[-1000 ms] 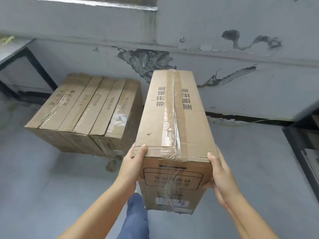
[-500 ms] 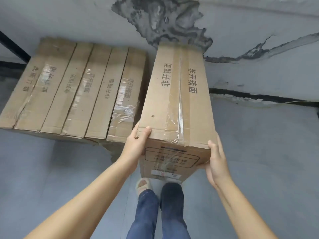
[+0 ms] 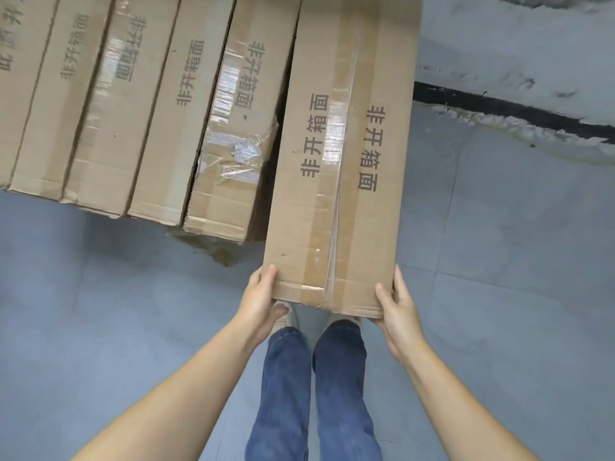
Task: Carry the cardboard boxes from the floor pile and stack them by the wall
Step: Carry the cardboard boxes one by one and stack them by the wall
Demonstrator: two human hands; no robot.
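Note:
A long taped cardboard box (image 3: 346,161) with black printed characters stands on its narrow side, its far end toward the wall. My left hand (image 3: 263,301) grips its near left corner, thumb on top and fingers underneath. My right hand (image 3: 399,307) holds the near right corner, thumb on top. To its left, several similar boxes (image 3: 133,104) stand side by side in a row against the wall; the nearest one (image 3: 233,128) has torn, crumpled tape. A narrow dark gap separates it from the held box.
The peeling grey wall (image 3: 515,44) with a black base strip (image 3: 499,108) runs behind the boxes. Grey floor tiles (image 3: 515,227) spread right and left. My legs in blue jeans (image 3: 312,394) and my shoes stand just under the box's near end.
The box has come down and forward beside the row, now level with the other boxes' tops. My view has tilted further down and closer. Both hands keep their hold on the near corners.

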